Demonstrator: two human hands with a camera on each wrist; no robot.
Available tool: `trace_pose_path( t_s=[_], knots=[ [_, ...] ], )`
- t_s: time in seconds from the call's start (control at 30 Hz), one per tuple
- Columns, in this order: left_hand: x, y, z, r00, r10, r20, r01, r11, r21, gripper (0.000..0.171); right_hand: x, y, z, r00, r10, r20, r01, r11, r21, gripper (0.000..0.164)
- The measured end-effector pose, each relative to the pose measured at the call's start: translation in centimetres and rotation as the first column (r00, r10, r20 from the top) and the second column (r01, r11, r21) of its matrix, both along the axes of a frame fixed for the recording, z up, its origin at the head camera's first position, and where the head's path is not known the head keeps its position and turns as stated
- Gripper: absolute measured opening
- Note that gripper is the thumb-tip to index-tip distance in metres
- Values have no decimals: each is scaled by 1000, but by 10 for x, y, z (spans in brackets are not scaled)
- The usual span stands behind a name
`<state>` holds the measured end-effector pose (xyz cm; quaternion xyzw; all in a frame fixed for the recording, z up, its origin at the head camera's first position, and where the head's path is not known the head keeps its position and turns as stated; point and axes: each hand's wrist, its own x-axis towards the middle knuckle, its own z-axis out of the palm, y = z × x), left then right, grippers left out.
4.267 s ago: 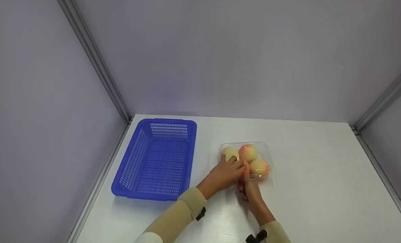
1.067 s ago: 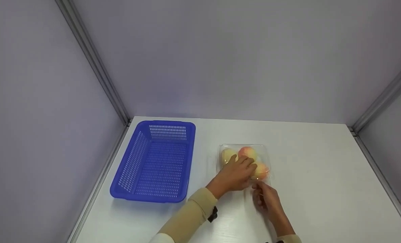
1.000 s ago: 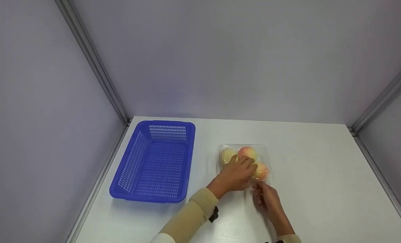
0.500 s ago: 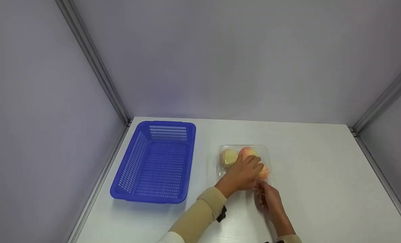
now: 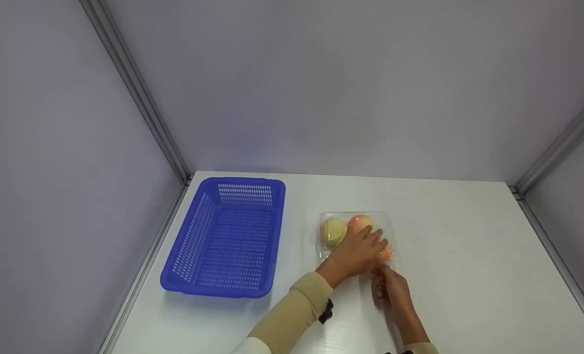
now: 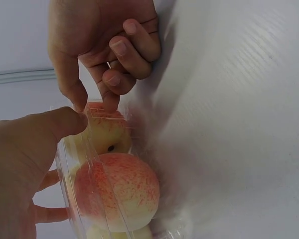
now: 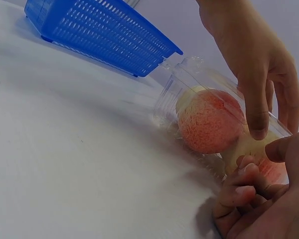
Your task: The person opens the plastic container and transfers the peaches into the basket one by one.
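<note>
A clear plastic clamshell box [image 5: 386,226] with several red-and-yellow peaches [image 6: 120,191] in it lies on the table. My left hand [image 5: 354,253] rests across its top with fingers spread. In the left wrist view its thumb [image 6: 70,122] presses on the lid's front edge. Thumb and forefinger of my right hand [image 5: 392,287] pinch the box's front edge near the right corner, the other fingers curled below. The right wrist view shows the lid down over a peach [image 7: 212,122]. The left hand hides the front peaches in the head view.
A blue perforated plastic basket [image 5: 278,236] stands to the left of the box, with nothing in it. White table surface [image 5: 469,255] extends to the right. Grey panels [image 5: 351,88] enclose the table at the back and sides.
Both hands have shifted to the right along the box's front since the earliest frame. In the last second the left hand slid slightly further right, uncovering more of the left peach; the right barely moved.
</note>
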<state>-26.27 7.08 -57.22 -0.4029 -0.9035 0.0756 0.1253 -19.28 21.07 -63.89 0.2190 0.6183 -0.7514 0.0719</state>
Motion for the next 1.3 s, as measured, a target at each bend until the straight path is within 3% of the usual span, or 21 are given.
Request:
trace_pose_path(
  t_s=[0.23,0.5,0.93,1.3],
  knots=[
    [0,3,4,1000,8,13,-8,999,-37,49,0,3,1,1000,-2,-21,2,1000,4,34],
    [4,6,1,988,-41,-152,26,994,-101,37,-3,0,1,1000,-4,4,4,1000,12,34],
    [8,6,1,996,-26,-80,12,985,-171,54,-7,-9,8,1000,-7,-12,7,999,34,40],
    [5,7,9,989,-29,-147,5,987,-160,44,-9,-10,11,1000,-12,0,12,996,91,43]
  ],
)
